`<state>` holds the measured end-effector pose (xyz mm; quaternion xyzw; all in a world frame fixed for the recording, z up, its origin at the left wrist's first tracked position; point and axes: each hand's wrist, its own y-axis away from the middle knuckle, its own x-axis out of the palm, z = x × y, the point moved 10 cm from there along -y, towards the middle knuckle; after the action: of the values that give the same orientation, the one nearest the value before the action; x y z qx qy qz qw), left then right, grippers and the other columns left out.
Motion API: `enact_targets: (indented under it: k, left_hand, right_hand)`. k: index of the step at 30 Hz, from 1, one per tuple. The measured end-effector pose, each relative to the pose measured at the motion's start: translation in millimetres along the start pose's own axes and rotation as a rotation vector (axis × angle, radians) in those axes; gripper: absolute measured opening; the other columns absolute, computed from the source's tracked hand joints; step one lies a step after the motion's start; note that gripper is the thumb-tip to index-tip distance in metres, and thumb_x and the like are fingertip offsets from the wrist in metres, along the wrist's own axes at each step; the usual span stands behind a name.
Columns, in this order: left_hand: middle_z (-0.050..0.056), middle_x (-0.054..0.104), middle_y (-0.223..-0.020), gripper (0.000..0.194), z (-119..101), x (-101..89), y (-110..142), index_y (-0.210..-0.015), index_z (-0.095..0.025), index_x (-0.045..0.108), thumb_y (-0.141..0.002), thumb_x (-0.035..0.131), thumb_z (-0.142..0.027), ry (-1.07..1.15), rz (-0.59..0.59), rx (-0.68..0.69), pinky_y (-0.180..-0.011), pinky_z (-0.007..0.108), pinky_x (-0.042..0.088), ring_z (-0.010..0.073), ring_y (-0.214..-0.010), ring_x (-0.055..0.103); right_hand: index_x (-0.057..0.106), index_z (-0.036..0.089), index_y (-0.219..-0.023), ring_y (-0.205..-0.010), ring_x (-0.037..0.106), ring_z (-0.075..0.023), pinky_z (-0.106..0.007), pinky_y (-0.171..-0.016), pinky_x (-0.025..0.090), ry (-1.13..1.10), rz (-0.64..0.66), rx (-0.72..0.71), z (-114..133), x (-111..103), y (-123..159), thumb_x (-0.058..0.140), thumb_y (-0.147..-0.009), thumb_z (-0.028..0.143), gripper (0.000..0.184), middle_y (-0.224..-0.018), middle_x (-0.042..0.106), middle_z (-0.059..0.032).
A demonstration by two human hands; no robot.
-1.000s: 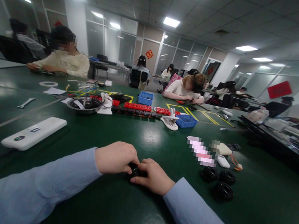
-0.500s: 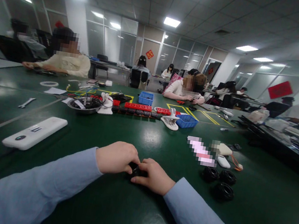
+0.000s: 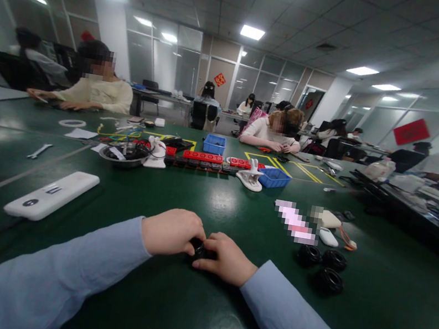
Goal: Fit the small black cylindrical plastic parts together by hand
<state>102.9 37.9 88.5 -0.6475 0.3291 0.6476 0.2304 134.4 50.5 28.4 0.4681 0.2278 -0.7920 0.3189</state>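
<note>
Close in front of me, a small black round piece [image 3: 198, 250] is gripped between my two hands, mostly covered by fingers. My left hand [image 3: 174, 233] comes over it from the left, with thumb and fingers closed on its side. From the right, my right hand [image 3: 227, 258] closes thumb and fingers around the other side. Beyond my right hand, a black ring-shaped piece [image 3: 328, 282] lies on the green table with two more black ring-shaped pieces [image 3: 309, 255] just behind it; their exact kind is unclear.
At left lie a white power bank [image 3: 52, 195] and a wrench [image 3: 40, 151]. Farther back are a metal bowl [image 3: 125, 161] of dark items, a red row of blocks [image 3: 203, 156], a white clip stand [image 3: 251, 178] and a blue basket [image 3: 275, 179]. Co-workers sit across the table.
My hands stay in nearly the same place on the black round piece. Across the table, the co-workers' hands have shifted slightly.
</note>
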Motion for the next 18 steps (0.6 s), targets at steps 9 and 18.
enact_targets:
  k: [9,18]
  left_hand:
    - [0.007,0.068,-0.086,0.025,5.6,2.8,-0.3,-0.092,-0.018,0.069,-0.075,0.065,-0.035,-0.041,-0.014,-0.121,-0.074,0.029,0.048,0.0228,-0.086,0.063]
    - [0.014,0.067,-0.078,0.039,1.8,3.5,-1.4,-0.077,-0.01,0.069,-0.079,0.057,-0.047,-0.208,-0.001,-0.304,-0.065,0.033,0.048,0.0278,-0.077,0.064]
  right_hand:
    - [0.066,0.016,-0.088,-0.077,0.049,-0.0162,-0.026,-0.067,0.035,0.007,-0.001,-0.003,0.7,-0.2,-0.3,0.064,-0.076,0.044,0.03,-0.078,0.054,-0.0035]
    - [0.064,0.016,-0.079,-0.076,0.048,-0.015,-0.024,-0.065,0.034,-0.007,-0.001,0.013,-0.4,-0.1,-1.1,0.067,-0.074,0.04,0.025,-0.075,0.052,-0.0015]
